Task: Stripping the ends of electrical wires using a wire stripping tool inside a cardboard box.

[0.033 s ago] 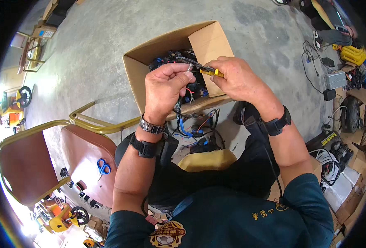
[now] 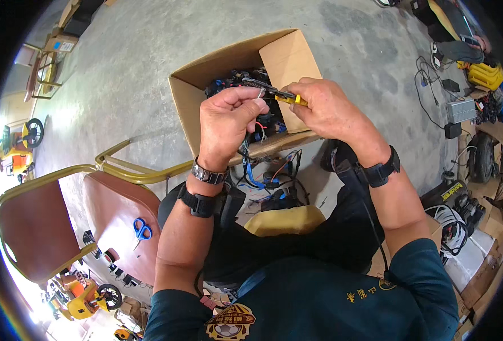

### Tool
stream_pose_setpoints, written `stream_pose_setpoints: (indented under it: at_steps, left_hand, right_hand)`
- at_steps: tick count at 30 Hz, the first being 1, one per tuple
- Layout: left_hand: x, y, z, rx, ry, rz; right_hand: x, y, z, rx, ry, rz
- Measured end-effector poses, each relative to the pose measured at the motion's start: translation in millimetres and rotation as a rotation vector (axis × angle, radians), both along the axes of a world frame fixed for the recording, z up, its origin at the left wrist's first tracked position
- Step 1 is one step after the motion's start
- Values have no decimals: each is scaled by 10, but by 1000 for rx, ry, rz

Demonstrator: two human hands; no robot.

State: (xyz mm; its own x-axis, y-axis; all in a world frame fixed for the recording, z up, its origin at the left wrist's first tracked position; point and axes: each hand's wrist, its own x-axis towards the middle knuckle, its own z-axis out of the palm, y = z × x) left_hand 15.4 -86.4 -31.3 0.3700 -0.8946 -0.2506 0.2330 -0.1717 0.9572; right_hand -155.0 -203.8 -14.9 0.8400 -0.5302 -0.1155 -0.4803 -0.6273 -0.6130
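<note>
My right hand (image 2: pixel 325 108) is closed around a yellow-handled cutting or stripping tool (image 2: pixel 285 96), whose dark jaws reach left toward the fingertips of my left hand. My left hand (image 2: pixel 228 116) pinches a thin pale wire (image 2: pixel 261 93) at the jaws, with red and dark wires (image 2: pixel 257 131) hanging below it. Behind both hands an open cardboard box (image 2: pixel 186 108) holds a tangle of dark electrical parts (image 2: pixel 223 79). Beneath them, more blue and black cables (image 2: pixel 254 179) lie in front of a yellow padded surface (image 2: pixel 282 221) between my legs.
At left stands a chair (image 2: pixel 41 221) with blue scissors (image 2: pixel 142 230) on its pink seat. Small yellow wheeled vehicles (image 2: pixel 15 148) line the left. A person's leg (image 2: pixel 458 52) shows at upper right, beside cables, a silver power unit (image 2: pixel 461 111), a tire (image 2: pixel 481 156) and cardboard pieces.
</note>
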Motion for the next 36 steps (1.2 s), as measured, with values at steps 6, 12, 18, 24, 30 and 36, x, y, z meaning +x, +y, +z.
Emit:
stream_pose_setpoints:
  at_steps: [6, 12, 18, 24, 30, 36]
  left_hand:
    - [-34, 7, 30, 76, -37, -9]
    - [9, 28, -29, -3, -19, 7]
    - [0, 25, -7, -44, 80, -7]
    - [36, 46, 12, -34, 159, -40]
    - [32, 39, 1, -129, 268, -77]
    - [42, 53, -42, -164, 325, -107]
  right_hand:
    - [-13, -74, -39, 90, -106, 28]
    - [-22, 14, 37, 588, -130, -198]
    - [-75, 8, -34, 867, -212, -70]
    - [-53, 30, -4, 1154, -401, -111]
    - [-37, 44, 33, 1067, -526, -63]
    - [-17, 64, 34, 1174, -561, -99]
